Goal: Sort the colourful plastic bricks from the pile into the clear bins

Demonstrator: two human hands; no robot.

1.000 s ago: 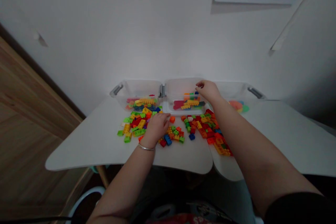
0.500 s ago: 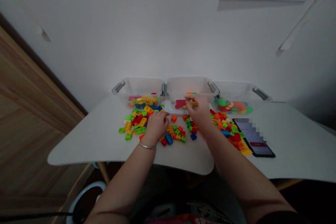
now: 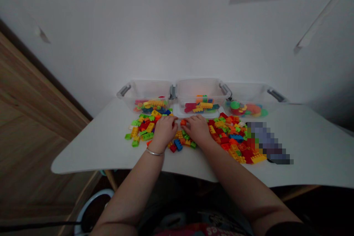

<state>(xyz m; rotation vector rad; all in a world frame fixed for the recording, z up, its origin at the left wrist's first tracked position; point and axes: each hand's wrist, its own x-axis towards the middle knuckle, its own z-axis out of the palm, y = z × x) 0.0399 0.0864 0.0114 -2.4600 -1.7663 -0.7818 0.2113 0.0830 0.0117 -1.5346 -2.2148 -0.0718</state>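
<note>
My left hand lies palm down on the left pile of plastic building bricks, its fingers reaching toward the left tub. My right hand rests palm down beside it, fingertips next to a small orange brick. Neither hand clearly holds a brick, and the palms hide what is beneath them. A low spread of red, blue, green and yellow bricks lies below and between the hands. A larger pile of red, orange and yellow bricks lies to the right of my right hand.
Several-colour bricks fill the left and middle clear plastic tubs with grey latches. Round coloured pieces sit in the right tub. A pixelated phone lies by the right pile on the white table.
My right hand has come back from the middle tub and now rests on the table beside my left hand. My left hand has barely moved.
</note>
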